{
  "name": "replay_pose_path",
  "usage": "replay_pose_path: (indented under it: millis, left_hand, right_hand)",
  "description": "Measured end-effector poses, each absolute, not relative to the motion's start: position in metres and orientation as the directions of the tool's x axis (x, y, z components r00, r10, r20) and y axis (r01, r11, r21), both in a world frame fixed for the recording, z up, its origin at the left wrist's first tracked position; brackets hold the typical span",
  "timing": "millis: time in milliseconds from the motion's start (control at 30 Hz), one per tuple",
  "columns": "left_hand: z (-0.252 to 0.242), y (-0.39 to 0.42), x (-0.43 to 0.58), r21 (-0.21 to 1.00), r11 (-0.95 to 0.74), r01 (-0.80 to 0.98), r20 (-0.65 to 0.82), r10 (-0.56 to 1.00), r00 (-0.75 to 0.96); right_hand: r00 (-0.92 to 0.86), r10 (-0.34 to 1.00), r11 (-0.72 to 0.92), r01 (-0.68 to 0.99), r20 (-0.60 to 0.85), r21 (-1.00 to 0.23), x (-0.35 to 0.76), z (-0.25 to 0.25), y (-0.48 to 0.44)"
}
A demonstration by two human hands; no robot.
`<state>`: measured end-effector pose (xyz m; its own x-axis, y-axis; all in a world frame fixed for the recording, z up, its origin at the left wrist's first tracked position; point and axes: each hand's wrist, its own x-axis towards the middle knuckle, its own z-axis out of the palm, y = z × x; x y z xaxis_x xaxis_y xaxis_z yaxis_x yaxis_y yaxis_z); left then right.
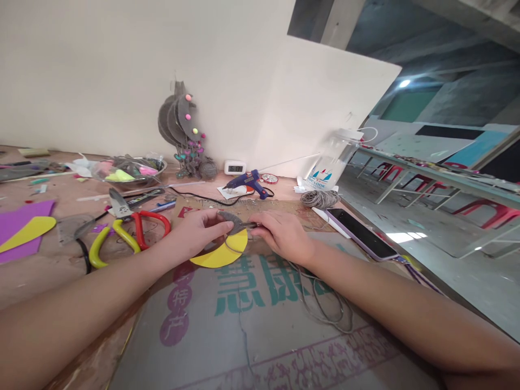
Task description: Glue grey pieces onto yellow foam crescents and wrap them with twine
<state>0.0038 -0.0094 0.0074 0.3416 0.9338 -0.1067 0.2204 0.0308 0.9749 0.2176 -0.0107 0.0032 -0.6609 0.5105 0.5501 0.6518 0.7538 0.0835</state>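
Over the printed cardboard sheet (195, 336), my left hand (203, 232) pinches a yellow crescent-shaped piece (219, 257) whose upper end is wrapped in grey cord (229, 218). Close on its right, my right hand (280, 233) is closed, thumb against fingers, on the grey cord by the wrapped end. A loop of the cord crosses the yellow surface. Loose cord trails from under my right hand and lies in loops on the cardboard (325, 309). The fingertips of both hands partly hide the wrapped end.
Left lie scissors (130, 216) with red and yellow handles and purple sheets (28, 222). Behind stand a glue gun (247, 183), a small clock (234, 167), a bowl (130, 170) and a grey hanging ornament (182, 130). Right are a cord ball (320, 199), phone (361, 233) and bottle (331, 162).
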Motion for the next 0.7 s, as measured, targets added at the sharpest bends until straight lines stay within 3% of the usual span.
replay_pose_path:
  millis: [700]
  left_hand:
    - [0.003, -0.007, 0.002, 0.936, -0.126, 0.328, -0.023, 0.91, 0.414]
  right_hand:
    - [-0.701, 0.494, 0.742, 0.648, 0.515, 0.17, 0.218, 0.004, -0.008]
